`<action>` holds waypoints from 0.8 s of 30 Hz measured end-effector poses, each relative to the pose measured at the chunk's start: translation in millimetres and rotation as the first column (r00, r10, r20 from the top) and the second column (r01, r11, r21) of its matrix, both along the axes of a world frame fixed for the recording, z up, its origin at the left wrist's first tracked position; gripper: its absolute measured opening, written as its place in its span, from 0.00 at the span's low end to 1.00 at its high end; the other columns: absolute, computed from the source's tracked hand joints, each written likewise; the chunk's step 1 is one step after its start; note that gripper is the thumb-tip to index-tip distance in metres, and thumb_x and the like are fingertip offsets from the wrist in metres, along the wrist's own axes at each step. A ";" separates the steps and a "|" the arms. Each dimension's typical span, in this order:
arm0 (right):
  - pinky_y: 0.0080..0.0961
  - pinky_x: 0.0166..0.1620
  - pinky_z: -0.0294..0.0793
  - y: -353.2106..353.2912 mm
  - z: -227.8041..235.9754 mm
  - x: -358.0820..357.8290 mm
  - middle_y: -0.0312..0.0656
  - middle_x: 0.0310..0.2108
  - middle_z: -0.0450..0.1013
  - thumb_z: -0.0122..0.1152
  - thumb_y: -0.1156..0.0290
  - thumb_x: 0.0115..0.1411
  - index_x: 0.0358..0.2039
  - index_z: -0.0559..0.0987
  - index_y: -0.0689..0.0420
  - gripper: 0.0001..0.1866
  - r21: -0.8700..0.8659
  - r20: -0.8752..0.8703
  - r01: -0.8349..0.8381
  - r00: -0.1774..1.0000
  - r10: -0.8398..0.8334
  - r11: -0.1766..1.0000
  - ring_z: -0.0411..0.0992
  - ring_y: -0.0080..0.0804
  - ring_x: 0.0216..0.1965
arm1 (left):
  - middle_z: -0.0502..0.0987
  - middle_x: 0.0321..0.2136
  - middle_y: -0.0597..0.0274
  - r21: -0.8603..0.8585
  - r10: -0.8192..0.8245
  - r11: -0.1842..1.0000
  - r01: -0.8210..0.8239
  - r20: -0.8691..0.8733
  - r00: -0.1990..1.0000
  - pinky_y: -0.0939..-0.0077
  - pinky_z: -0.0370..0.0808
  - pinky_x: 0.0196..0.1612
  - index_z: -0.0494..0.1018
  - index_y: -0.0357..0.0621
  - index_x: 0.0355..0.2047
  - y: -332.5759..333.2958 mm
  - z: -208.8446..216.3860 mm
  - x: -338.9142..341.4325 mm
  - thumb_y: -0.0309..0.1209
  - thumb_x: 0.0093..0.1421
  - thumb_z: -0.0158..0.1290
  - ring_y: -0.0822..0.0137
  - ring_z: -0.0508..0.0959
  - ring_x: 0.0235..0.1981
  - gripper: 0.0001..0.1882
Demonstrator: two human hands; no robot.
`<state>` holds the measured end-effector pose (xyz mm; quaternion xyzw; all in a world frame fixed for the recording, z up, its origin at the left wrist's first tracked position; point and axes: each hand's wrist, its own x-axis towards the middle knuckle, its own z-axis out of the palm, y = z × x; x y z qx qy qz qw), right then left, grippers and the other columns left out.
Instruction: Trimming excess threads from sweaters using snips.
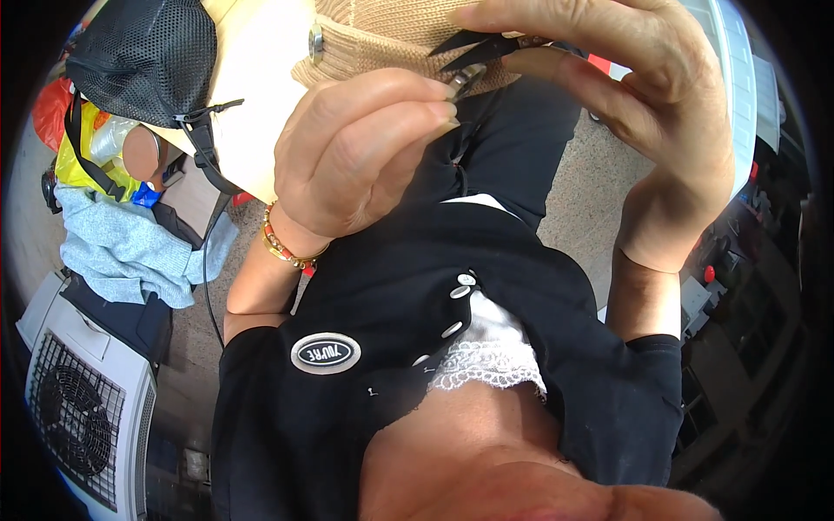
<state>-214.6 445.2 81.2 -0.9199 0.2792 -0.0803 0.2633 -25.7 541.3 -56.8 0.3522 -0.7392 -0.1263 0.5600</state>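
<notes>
Floor and surroundings: speckled floor (591, 178); a white fan unit (82, 408) and light-blue knit cloth (130, 243) at left, a translucent white tub (734, 87) at right.
Pale surface (248, 113): a black mesh bag (148, 56) lies at its left, the beige knit (391, 30) overlaps its upper right.
Left hand (347, 156): fingertips pinched round a shiny button (467, 80) at the knit's lower edge; whether it is sewn on, I cannot tell.
Right hand (660, 95): thumb and finger hold black scissors (478, 48), blades parted, tips just above the left fingertips.
Scissors risk: a slip or early squeeze could nick a left fingertip, since blades and skin are so near.
Knit risk: the blades lie right over the ribbing, so closing them low could snip a loop and start a run.
Button risk: being small and smooth, it could slide from the pinch and, if loose, drop to the floor.
Counts: two hands; one pair of scissors; two shiny buttons, one pinched, one on the ribbing; one beige knit; one mesh bag; one light-blue cloth; one fan unit; one tub.
</notes>
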 end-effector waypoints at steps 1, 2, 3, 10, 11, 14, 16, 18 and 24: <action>0.24 0.26 0.68 1.3 4.9 4.3 0.39 0.28 0.71 0.69 0.79 0.48 0.38 0.84 0.62 0.14 0.034 -0.037 0.025 0.999 -0.024 0.999 0.71 0.28 0.25 | 0.80 0.36 0.62 -0.002 -0.018 1.000 0.018 -0.006 1.000 0.79 0.74 0.30 0.75 0.44 0.41 -0.6 -1.4 0.9 0.23 0.54 0.62 0.67 0.80 0.31 0.13; 0.24 0.26 0.68 2.3 8.3 7.7 0.39 0.28 0.71 0.68 0.79 0.48 0.38 0.84 0.62 0.14 0.067 -0.075 0.050 0.996 -0.045 0.996 0.71 0.27 0.25 | 0.80 0.36 0.62 -0.004 -0.036 0.999 0.036 -0.012 0.999 0.79 0.74 0.31 0.75 0.43 0.41 -0.6 -2.4 1.8 0.23 0.55 0.62 0.67 0.80 0.31 0.13; 0.24 0.25 0.68 3.2 10.4 9.5 0.39 0.27 0.71 0.68 0.79 0.48 0.37 0.84 0.61 0.13 0.096 -0.117 0.080 0.991 -0.068 0.992 0.71 0.27 0.24 | 0.80 0.36 0.62 -0.005 -0.036 0.999 0.036 -0.015 0.999 0.79 0.74 0.31 0.75 0.43 0.41 -0.9 -1.9 2.6 0.23 0.55 0.62 0.67 0.80 0.31 0.13; 0.22 0.23 0.66 14.6 -22.3 2.7 0.35 0.22 0.70 0.72 0.74 0.44 0.29 0.85 0.59 0.09 -0.337 0.151 0.044 0.988 0.008 0.940 0.69 0.25 0.19 | 0.78 0.34 0.61 0.026 0.011 1.000 -0.011 -0.003 1.000 0.78 0.75 0.34 0.75 0.43 0.40 0.0 3.5 6.0 0.24 0.57 0.61 0.66 0.78 0.34 0.10; 0.22 0.23 0.66 15.0 -22.8 3.7 0.35 0.21 0.70 0.72 0.74 0.45 0.29 0.85 0.59 0.08 -0.335 0.146 0.051 0.989 -0.002 0.941 0.69 0.25 0.19 | 0.78 0.34 0.61 0.042 0.017 0.999 -0.017 -0.009 1.000 0.78 0.75 0.35 0.75 0.43 0.40 0.1 3.3 6.6 0.24 0.58 0.60 0.65 0.78 0.34 0.10; 0.23 0.22 0.66 17.0 -22.4 4.9 0.35 0.21 0.70 0.72 0.74 0.45 0.27 0.84 0.59 0.08 -0.327 0.130 0.077 0.991 -0.036 0.942 0.69 0.26 0.19 | 0.77 0.35 0.60 0.089 0.029 0.996 -0.022 -0.071 0.997 0.77 0.75 0.37 0.75 0.43 0.39 0.6 3.4 4.9 0.24 0.58 0.61 0.65 0.78 0.35 0.09; 0.23 0.22 0.66 18.4 -22.8 5.3 0.35 0.20 0.70 0.73 0.74 0.45 0.26 0.83 0.58 0.07 -0.320 0.122 0.092 0.991 -0.056 0.943 0.69 0.26 0.19 | 0.77 0.35 0.60 0.096 0.048 0.995 -0.040 -0.083 0.995 0.77 0.75 0.37 0.75 0.42 0.39 0.9 3.3 3.7 0.24 0.58 0.61 0.65 0.78 0.35 0.10; 0.23 0.22 0.66 19.8 -22.8 5.4 0.35 0.20 0.69 0.73 0.73 0.45 0.25 0.82 0.58 0.07 -0.314 0.113 0.109 0.991 -0.077 0.943 0.69 0.27 0.20 | 0.77 0.35 0.60 0.103 0.065 0.993 -0.055 -0.096 0.993 0.77 0.75 0.37 0.75 0.42 0.39 0.2 2.5 3.1 0.24 0.57 0.61 0.65 0.77 0.35 0.10; 0.24 0.22 0.67 26.2 -18.6 6.5 0.35 0.19 0.69 0.73 0.73 0.45 0.22 0.80 0.57 0.08 -0.302 0.085 0.165 0.986 -0.146 0.939 0.69 0.28 0.20 | 0.78 0.34 0.59 0.160 0.063 0.986 -0.034 -0.182 0.981 0.78 0.75 0.37 0.75 0.40 0.39 -2.7 2.1 -1.7 0.23 0.57 0.61 0.65 0.77 0.35 0.09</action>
